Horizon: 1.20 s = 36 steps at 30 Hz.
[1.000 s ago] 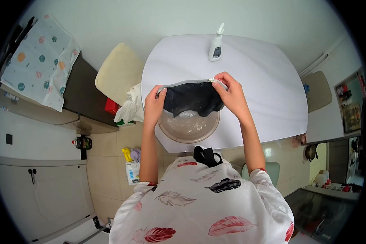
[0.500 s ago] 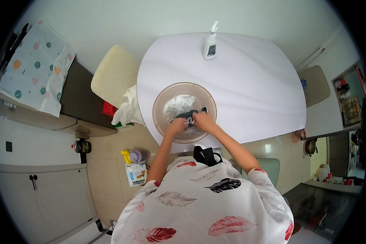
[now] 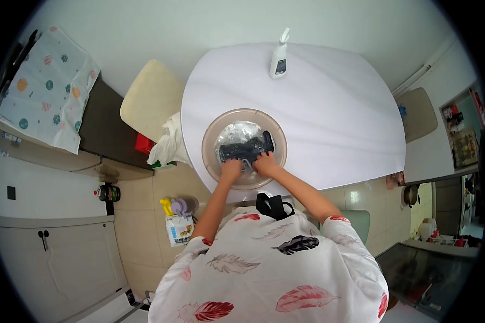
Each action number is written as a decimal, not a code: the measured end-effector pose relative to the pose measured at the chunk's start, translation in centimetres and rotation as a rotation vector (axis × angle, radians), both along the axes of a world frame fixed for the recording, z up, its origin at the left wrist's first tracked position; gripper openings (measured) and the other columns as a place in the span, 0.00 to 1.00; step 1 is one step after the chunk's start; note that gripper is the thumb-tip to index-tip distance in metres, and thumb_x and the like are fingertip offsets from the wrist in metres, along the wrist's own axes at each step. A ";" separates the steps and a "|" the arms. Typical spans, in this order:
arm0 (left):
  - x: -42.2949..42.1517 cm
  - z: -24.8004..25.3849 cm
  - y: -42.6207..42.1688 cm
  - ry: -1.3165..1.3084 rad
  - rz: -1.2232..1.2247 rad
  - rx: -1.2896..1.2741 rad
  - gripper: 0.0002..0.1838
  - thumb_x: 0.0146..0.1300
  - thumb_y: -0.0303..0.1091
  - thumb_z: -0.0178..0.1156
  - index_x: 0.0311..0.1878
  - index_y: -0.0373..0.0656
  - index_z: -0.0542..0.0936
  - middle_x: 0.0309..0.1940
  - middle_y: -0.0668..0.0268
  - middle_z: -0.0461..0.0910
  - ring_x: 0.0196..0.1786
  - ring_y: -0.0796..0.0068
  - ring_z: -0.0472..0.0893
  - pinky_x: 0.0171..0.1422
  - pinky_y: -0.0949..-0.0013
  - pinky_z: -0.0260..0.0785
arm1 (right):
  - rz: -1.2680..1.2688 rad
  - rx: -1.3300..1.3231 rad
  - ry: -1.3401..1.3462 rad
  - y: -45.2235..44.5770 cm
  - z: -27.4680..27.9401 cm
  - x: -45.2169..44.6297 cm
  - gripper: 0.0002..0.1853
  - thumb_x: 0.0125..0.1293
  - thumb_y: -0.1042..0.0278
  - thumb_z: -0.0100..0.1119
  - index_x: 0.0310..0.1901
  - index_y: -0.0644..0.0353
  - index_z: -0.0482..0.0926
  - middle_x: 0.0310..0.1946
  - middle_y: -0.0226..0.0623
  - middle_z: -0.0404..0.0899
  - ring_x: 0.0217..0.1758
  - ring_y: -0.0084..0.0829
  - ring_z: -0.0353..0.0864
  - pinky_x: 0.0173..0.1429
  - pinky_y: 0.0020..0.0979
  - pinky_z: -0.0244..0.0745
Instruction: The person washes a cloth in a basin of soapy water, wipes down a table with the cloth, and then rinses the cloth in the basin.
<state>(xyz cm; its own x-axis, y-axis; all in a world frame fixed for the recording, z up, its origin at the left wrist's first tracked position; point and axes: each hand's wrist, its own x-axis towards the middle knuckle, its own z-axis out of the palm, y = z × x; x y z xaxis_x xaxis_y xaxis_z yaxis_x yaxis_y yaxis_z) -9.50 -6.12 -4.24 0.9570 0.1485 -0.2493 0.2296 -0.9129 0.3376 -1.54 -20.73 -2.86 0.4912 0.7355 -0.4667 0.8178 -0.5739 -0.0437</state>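
A round beige basin (image 3: 209,135) holds water and a dark wet cloth (image 3: 247,148), which lies spread across its middle. The cloth's exact kind I cannot make out. At its near left edge, my left hand (image 3: 231,169) is closed on the fabric. My right hand (image 3: 265,164) grips the near right part, its fingers curled over the cloth. A light grey strip or edge of the cloth shows between the two hands. The fingertips are partly hidden in the fabric and water.
The basin stands at the near left of a white table (image 3: 339,118). A white spray bottle (image 3: 278,62) is at the table's back. A cream chair (image 3: 152,99) with a white cloth (image 3: 172,141) stands to the left; a printed bag (image 3: 180,230) sits on the floor.
The dark cloth was bunched between my hands; now it lies spread out wider in the water. My hands have moved slightly nearer to me and apart.
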 end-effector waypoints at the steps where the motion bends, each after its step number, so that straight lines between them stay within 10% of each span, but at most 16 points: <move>1: 0.2 -0.4 0.1 0.070 -0.034 -0.064 0.09 0.44 0.32 0.59 0.33 0.49 0.79 0.34 0.58 0.80 0.42 0.55 0.78 0.48 0.58 0.70 | -0.023 0.026 -0.018 -0.1 -0.5 0.1 0.13 0.52 0.64 0.56 0.41 0.47 0.81 0.49 0.38 0.74 0.57 0.38 0.66 0.55 0.49 0.56; 8: 0.6 0.7 0.5 0.131 0.025 -0.112 0.11 0.53 0.36 0.53 0.37 0.46 0.81 0.37 0.57 0.80 0.42 0.60 0.80 0.47 0.53 0.69 | 0.003 -0.019 0.112 0.0 0.7 0.8 0.14 0.46 0.65 0.60 0.38 0.49 0.81 0.48 0.37 0.73 0.58 0.40 0.65 0.58 0.53 0.53; 17: 1.3 6.8 3.6 -0.159 0.120 -0.689 0.11 0.55 0.33 0.59 0.38 0.36 0.78 0.27 0.60 0.78 0.31 0.71 0.76 0.37 0.69 0.67 | -0.193 0.722 0.434 -0.9 7.4 6.1 0.09 0.45 0.69 0.61 0.31 0.60 0.77 0.19 0.33 0.75 0.25 0.32 0.75 0.32 0.30 0.70; 22: 1.9 12.5 2.2 -0.313 0.226 -1.086 0.15 0.52 0.26 0.60 0.45 0.38 0.74 0.34 0.69 0.75 0.38 0.80 0.73 0.42 0.76 0.65 | -0.316 0.961 0.432 0.6 15.8 3.8 0.07 0.48 0.73 0.59 0.29 0.64 0.75 0.22 0.32 0.74 0.27 0.24 0.72 0.33 0.27 0.69; 24: 1.8 13.3 1.3 -0.464 0.166 -0.892 0.16 0.51 0.26 0.61 0.45 0.38 0.74 0.34 0.69 0.75 0.38 0.80 0.73 0.43 0.76 0.65 | -0.361 0.972 0.447 1.1 18.9 2.4 0.07 0.49 0.71 0.58 0.29 0.65 0.75 0.23 0.40 0.75 0.29 0.34 0.75 0.36 0.32 0.70; 27: 1.7 15.4 -0.4 -0.671 0.106 -0.676 0.18 0.48 0.24 0.62 0.45 0.37 0.74 0.37 0.65 0.75 0.41 0.76 0.73 0.46 0.75 0.65 | -0.363 1.013 0.426 1.3 20.3 1.3 0.07 0.50 0.73 0.60 0.31 0.64 0.75 0.26 0.33 0.75 0.30 0.24 0.73 0.35 0.27 0.70; 33: 1.5 17.1 0.0 -0.696 0.252 -0.837 0.13 0.49 0.22 0.63 0.39 0.37 0.72 0.33 0.65 0.74 0.37 0.78 0.73 0.42 0.75 0.67 | -0.170 1.250 0.785 -0.4 20.6 0.8 0.26 0.49 0.66 0.66 0.50 0.61 0.70 0.46 0.42 0.71 0.50 0.31 0.71 0.57 0.31 0.65; 36: 1.9 15.4 0.5 -0.787 0.241 -0.940 0.09 0.55 0.23 0.61 0.37 0.40 0.72 0.29 0.72 0.73 0.32 0.86 0.71 0.36 0.80 0.67 | -0.197 1.124 0.357 -1.4 17.7 0.9 0.39 0.45 0.60 0.70 0.59 0.59 0.63 0.53 0.45 0.65 0.59 0.39 0.63 0.64 0.35 0.57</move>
